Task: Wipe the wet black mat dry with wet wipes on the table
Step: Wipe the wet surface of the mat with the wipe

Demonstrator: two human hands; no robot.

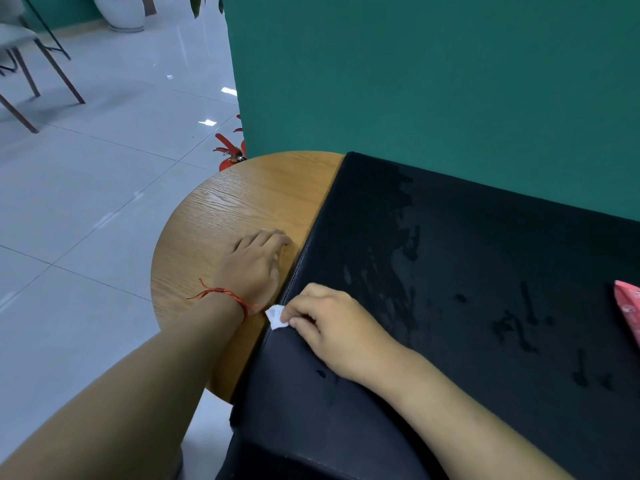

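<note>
The black mat lay over the desk, wet streaks across its middle. The left hand rested relaxed on bare wood beside it, so the mat could slide. The right hand pinched a tiny wipe at the mat's edge, likely to saturate and smear.

Black mat all across the right, blotched and streaked with darker spots and a greyish sheen, and there's a small white wipe bright against it. The table shows honey-brown with fine wood grain, a thin red string bracelet, a red-pink packet. Plain teal-green wall, and pale grey glossy floor tiles crossed by thin dark lines
</note>
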